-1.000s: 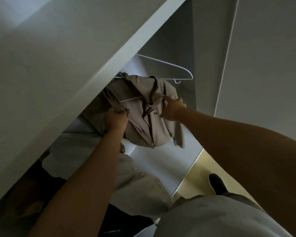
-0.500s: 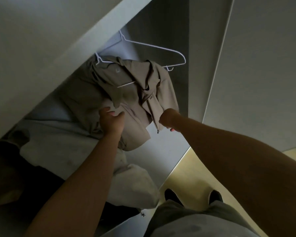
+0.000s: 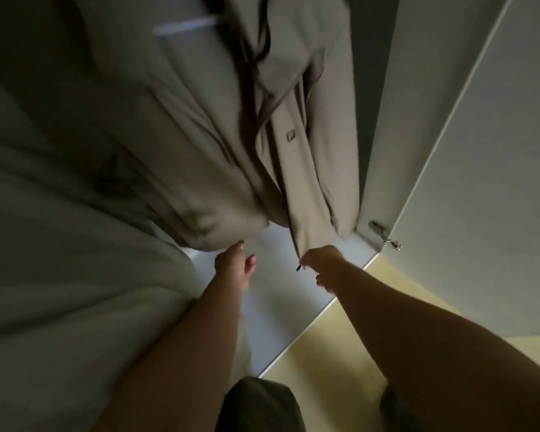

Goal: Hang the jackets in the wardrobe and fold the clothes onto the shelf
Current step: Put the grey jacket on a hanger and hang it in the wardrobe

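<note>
The jacket [image 3: 231, 135] now hangs full length inside the wardrobe [image 3: 418, 120] and fills the upper middle of the view, where half a second ago it was a bunched heap higher up with the white hangers plain above it. Of the hanger [image 3: 184, 25] only a blurred white bar shows through the collar at the top. The open zip runs down the front as a dark line, and a small grey tag sits beside it.

Both hands have dropped to the hem. The left hand [image 3: 234, 269] is under the left front panel, thumb tip touching the lower edge of the cloth, the other fingers loosely curled and holding nothing; earlier it gripped a fold of the fabric. The right hand [image 3: 320, 260] pinches the bottom corner of the right front panel, with the dark zip pull [image 3: 298, 268] sticking out just below its fingers; before, it was a fist against the cloth higher up.

A pale garment [image 3: 60, 260] hangs to the left, touching the jacket's side. Below the hem lies the light wardrobe floor [image 3: 281, 294], and past its edge the yellow floor [image 3: 331, 369]. The door [image 3: 496, 182] stands open on the right with a hinge [image 3: 384, 235] at its foot. The picture is blurred by motion, so fine detail of the fingers is hard to tell
</note>
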### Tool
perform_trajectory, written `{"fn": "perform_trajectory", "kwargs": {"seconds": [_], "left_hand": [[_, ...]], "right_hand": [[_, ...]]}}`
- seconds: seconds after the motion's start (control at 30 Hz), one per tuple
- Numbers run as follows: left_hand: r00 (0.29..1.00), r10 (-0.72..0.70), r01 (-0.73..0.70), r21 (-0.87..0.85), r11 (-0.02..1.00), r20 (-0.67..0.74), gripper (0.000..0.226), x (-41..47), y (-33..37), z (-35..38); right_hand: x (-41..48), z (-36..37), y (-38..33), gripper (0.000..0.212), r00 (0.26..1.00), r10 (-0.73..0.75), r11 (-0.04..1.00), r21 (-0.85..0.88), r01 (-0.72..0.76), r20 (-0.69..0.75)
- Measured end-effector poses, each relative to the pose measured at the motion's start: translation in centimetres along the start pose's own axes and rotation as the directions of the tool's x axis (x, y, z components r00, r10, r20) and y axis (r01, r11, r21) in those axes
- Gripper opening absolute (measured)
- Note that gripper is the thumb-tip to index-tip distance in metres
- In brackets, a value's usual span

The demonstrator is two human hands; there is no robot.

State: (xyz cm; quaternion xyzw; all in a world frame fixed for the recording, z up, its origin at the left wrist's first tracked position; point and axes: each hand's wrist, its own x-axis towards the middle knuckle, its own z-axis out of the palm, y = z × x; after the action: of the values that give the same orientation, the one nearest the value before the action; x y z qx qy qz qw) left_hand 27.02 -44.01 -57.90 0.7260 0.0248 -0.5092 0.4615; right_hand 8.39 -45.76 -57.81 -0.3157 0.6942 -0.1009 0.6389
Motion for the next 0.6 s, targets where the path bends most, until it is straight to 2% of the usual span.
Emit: {"fn": "perform_trajectory", "kwargs": {"seconds": [0.03,0.13,0.17,0.2,0.23,0.3,0.33,0.4,0.47,0.53,0.6], "left_hand": [[1.0,-0.023,0.023,-0.041,0.999,0.005,0.027,2.9,-1.1,-0.2],[0.997,-0.021,0.032,-0.153,0.988,0.077,0.029,12.0,-3.7,0.3],[0.993,0.004,0.02,-0.194,0.981,0.121,0.026,15.0,-4.1,0.6],[0.989,0.022,0.013,-0.231,0.973,0.148,0.026,16.9,-4.5,1.0],[0.982,0.037,0.016,-0.273,0.962,0.187,0.029,19.3,-5.1,1.3],[0.959,0.092,0.005,-0.339,0.941,0.269,0.042,23.1,-6.1,2.1],[0.94,0.132,-0.014,-0.354,0.935,0.313,0.044,24.4,-6.4,2.6],[0.9,0.197,-0.037,-0.382,0.924,0.388,0.033,26.2,-6.7,3.5],[0.886,0.209,-0.029,-0.398,0.917,0.415,0.02,26.4,-6.8,4.3],[0.899,0.209,-0.031,-0.42,0.907,0.385,0.013,25.5,-7.0,4.5],[0.908,0.208,-0.04,-0.418,0.908,0.364,0.009,24.2,-7.7,4.1]], "right_hand": [[2.4,1.7,1.4,0.019,0.998,0.036,0.995,0.09,-0.041,0.051],[10.2,6.9,4.7,0.093,0.979,0.065,0.948,0.295,-0.12,0.192],[12.8,8.4,5.6,0.103,0.989,0.045,0.926,0.365,-0.095,0.143],[15.3,9.4,6.5,0.103,0.999,0.013,0.9,0.434,-0.035,0.053],[17.8,10.2,7.4,0.093,0.998,-0.029,0.867,0.495,0.055,-0.059],[21.6,10.6,8.4,0.057,0.967,-0.149,0.808,0.538,0.24,-0.208],[23.4,10.5,8.6,0.041,0.949,-0.199,0.776,0.551,0.306,-0.246],[25.4,9.9,8.6,0.019,0.929,-0.275,0.754,0.543,0.369,-0.25],[26.4,9.5,8.5,0.016,0.94,-0.273,0.777,0.528,0.341,-0.205],[26.4,9.0,8.7,0.01,0.955,-0.22,0.782,0.55,0.293,-0.197],[26.0,8.5,9.0,0.012,0.968,-0.157,0.763,0.599,0.244,-0.195]]}}
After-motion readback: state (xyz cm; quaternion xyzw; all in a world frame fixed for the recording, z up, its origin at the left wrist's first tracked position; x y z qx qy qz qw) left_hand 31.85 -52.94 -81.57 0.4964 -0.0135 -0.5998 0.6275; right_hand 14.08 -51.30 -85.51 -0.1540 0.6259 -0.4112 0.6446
